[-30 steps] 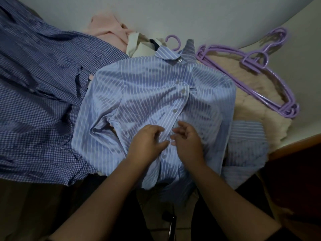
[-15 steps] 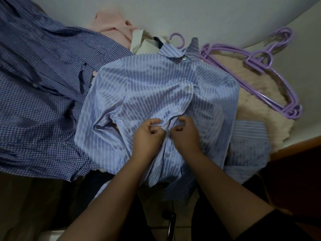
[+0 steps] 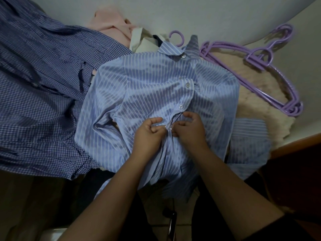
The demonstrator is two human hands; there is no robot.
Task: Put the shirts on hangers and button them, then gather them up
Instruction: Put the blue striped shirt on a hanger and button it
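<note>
White surface (image 3: pixel 217 16), poss. a bed, carries everything. Biggest item: dark blue checked shirt (image 3: pixel 40 94) spread over the left side, crumpled. Next, light blue striped shirt (image 3: pixel 147 91) lying front-up in the centre w/ collar at the far end, overlapping the checked one's edge; lower hem hangs off the near edge toward the person. Purple hanger hook (image 3: pixel 177 36) sticks out past its collar, so it is on a hanger. Three upper buttons look done up along the placket. Cream fuzzy fabric (image 3: pixel 257 101) sits right of the striped shirt, w/ a stack of purple hangers (image 3: pixel 271 73) lying on it. Pink garment (image 3: pixel 107 23) and a cream-white garment (image 3: pixel 140 40) bunched at the far edge, behind the collar.

Left hand (image 3: pixel 149 134) & right hand (image 3: pixel 189 131) meet mid-placket, just below the third button, knuckles nearly touching. Each grip is clamped on shirt fabric: left pinches one placket edge, right pinches the other, a small button (image 3: pixel 171 129) between them.
</note>
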